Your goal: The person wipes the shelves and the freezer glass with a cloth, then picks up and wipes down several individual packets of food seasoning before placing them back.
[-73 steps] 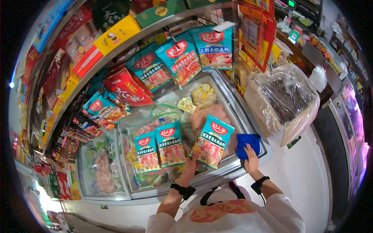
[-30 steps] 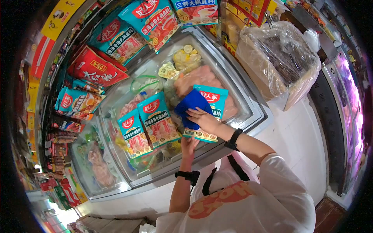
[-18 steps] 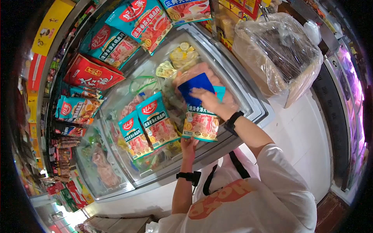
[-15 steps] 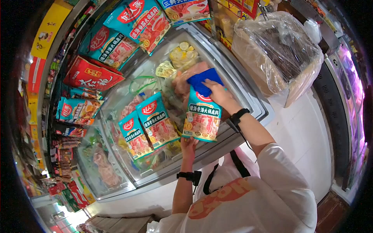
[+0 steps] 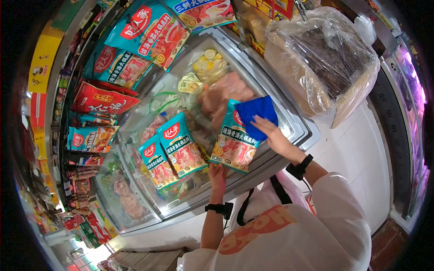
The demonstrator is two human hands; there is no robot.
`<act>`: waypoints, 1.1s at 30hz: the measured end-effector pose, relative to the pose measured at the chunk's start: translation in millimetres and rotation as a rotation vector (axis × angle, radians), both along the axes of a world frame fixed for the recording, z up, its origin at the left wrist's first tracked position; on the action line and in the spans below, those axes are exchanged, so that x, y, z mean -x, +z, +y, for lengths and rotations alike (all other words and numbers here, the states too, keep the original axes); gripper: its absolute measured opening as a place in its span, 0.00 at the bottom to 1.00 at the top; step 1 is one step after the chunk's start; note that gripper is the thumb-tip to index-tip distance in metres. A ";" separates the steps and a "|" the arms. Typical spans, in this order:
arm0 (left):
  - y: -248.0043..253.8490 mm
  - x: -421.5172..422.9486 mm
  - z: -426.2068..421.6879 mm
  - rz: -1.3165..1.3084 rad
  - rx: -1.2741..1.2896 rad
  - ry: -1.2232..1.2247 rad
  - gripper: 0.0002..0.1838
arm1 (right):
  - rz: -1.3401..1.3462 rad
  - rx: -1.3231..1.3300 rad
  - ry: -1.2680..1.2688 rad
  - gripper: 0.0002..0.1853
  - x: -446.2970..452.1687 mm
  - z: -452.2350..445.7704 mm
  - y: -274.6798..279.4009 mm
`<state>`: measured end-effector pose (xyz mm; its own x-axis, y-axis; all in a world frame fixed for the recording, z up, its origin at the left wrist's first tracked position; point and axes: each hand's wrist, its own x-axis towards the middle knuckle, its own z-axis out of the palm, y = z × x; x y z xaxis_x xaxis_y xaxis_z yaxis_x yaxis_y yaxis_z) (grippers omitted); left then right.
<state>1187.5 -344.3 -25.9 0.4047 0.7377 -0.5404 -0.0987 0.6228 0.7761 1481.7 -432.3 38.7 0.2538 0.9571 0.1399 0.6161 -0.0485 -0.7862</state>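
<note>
A teal seasoning packet [image 5: 234, 142] lies on the glass lid of a chest freezer [image 5: 289, 118]. My left hand [image 5: 217, 175] touches its lower left corner, fingers closed on that edge. My right hand [image 5: 274, 135] lies with fingers extended on a folded blue cloth [image 5: 258, 114], pressing it against the packet's upper right part. Two more teal packets, one [image 5: 181, 147] overlapping the other [image 5: 156, 163], rest on the lid to the left. Under the glass are bagged meat [image 5: 226, 92] and corn pieces [image 5: 209, 64].
Hanging teal packets [image 5: 149, 34] and red packets [image 5: 101, 99] stand behind the freezer's far left side. A plastic-lined cardboard box [image 5: 325, 67] is at the upper right. Shelves of small goods [image 5: 79, 185] line the left, and a lit display case [image 5: 418, 131] stands far right.
My right hand and the blue cloth have moved right and down across the packet, uncovering more of its upper left. The packet has tilted clockwise. The view has shifted slightly.
</note>
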 end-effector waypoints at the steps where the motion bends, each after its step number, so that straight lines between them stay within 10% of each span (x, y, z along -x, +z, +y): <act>1: 0.2 -0.4 -0.3 0.011 -0.005 -0.004 0.16 | -0.014 -0.005 0.083 0.38 4.0 -6.8 -0.1; 8: -3.2 -1.7 -1.8 0.045 -0.046 0.024 0.15 | 0.103 -0.072 -0.328 0.42 6.2 1.3 -26.8; 21: 1.9 1.4 -0.2 -0.012 -0.085 -0.036 0.13 | 0.008 -0.229 0.559 0.24 63.6 -30.8 -54.7; 24: 3.9 -1.9 -1.9 0.027 -0.094 -0.023 0.11 | -0.285 -0.047 0.113 0.22 31.8 -30.0 -53.6; 28: -16.6 5.5 0.0 -0.078 -0.167 -0.039 0.11 | 0.191 -0.002 -0.398 0.39 13.6 -16.4 -19.8; 33: 2.3 -8.1 -8.1 0.017 -0.142 0.060 0.13 | 0.414 -0.077 -0.576 0.33 44.0 -13.9 -64.9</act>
